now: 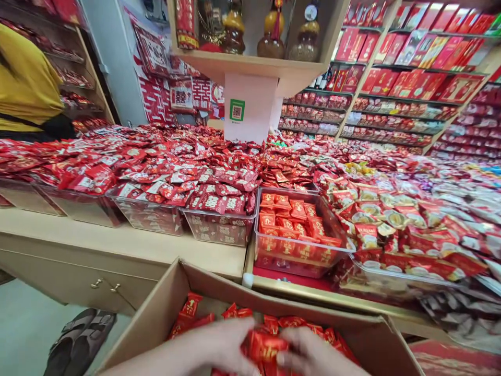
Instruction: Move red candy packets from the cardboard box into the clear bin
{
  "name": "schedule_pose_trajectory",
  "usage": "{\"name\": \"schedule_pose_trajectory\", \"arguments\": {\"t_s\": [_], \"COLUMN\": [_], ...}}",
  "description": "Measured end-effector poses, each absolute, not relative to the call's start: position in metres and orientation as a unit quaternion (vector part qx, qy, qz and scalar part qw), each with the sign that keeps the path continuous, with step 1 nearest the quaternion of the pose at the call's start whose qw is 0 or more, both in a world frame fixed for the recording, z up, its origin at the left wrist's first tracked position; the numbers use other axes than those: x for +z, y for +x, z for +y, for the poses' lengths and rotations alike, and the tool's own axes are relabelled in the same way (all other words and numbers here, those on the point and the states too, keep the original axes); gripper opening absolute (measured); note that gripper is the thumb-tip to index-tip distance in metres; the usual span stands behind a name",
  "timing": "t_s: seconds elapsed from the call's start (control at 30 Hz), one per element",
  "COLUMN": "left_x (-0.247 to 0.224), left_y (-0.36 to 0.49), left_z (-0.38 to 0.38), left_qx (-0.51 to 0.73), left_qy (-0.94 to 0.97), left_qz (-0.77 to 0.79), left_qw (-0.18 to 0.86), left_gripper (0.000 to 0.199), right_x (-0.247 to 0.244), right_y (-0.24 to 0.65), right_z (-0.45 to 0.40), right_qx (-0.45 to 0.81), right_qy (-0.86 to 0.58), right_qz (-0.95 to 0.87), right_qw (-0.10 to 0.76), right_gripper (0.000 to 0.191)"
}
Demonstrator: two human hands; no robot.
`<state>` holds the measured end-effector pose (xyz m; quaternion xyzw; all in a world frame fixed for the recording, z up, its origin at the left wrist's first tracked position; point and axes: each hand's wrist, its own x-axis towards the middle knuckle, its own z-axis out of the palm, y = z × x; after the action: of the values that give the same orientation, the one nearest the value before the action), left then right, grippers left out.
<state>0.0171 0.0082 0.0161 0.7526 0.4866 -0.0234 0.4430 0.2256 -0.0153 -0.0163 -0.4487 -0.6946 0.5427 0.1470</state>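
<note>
Both my hands are down in an open cardboard box (pixel 164 308) at the bottom of the view. My left hand (pixel 225 344) and my right hand (pixel 307 355) together clasp a bunch of red candy packets (pixel 263 346) between them. More red packets (pixel 190 308) lie loose in the box around the hands. Straight ahead on the counter stands a clear plastic bin (pixel 297 256) partly filled with orange-red packets.
Clear bins heaped with red sweets (pixel 211 209) line the counter, with mixed wrapped candies (pixel 395 230) to the right. Shelves of red boxes (pixel 410 78) fill the back wall. A person in a yellow top (pixel 27 83) stands at far left. Sandals (pixel 78 339) lie on the floor.
</note>
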Motion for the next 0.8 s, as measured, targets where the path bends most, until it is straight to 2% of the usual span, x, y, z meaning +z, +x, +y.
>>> {"name": "schedule_pose_trajectory", "arguments": {"t_s": [0.03, 0.1, 0.2, 0.43, 0.57, 0.8], "left_x": [0.021, 0.028, 0.034, 0.046, 0.043, 0.035], "left_y": [0.02, 0.027, 0.036, 0.038, 0.035, 0.036], "left_z": [0.012, 0.018, 0.019, 0.015, 0.016, 0.006], "left_qx": [0.056, 0.133, 0.167, 0.222, 0.219, 0.216], "left_qy": [0.702, 0.631, 0.58, 0.509, 0.56, 0.518], "left_qz": [0.474, 0.445, 0.426, 0.413, 0.391, 0.399], "left_qw": [0.528, 0.622, 0.674, 0.722, 0.697, 0.725], "left_gripper": [0.063, 0.052, 0.043, 0.037, 0.034, 0.044], "right_x": [-0.004, 0.015, 0.027, 0.035, 0.034, 0.024], "right_y": [0.226, 0.224, 0.219, 0.214, 0.211, 0.215], "right_z": [-0.014, -0.012, -0.012, -0.016, -0.017, -0.013], "right_qx": [0.576, 0.634, 0.678, 0.689, 0.64, 0.618], "right_qy": [-0.441, -0.419, -0.408, -0.395, -0.446, -0.465], "right_qz": [-0.669, -0.622, -0.56, -0.51, -0.507, -0.517], "right_qw": [0.161, 0.189, 0.248, 0.331, 0.366, 0.367], "right_gripper": [0.02, 0.025, 0.029, 0.03, 0.033, 0.036]}}
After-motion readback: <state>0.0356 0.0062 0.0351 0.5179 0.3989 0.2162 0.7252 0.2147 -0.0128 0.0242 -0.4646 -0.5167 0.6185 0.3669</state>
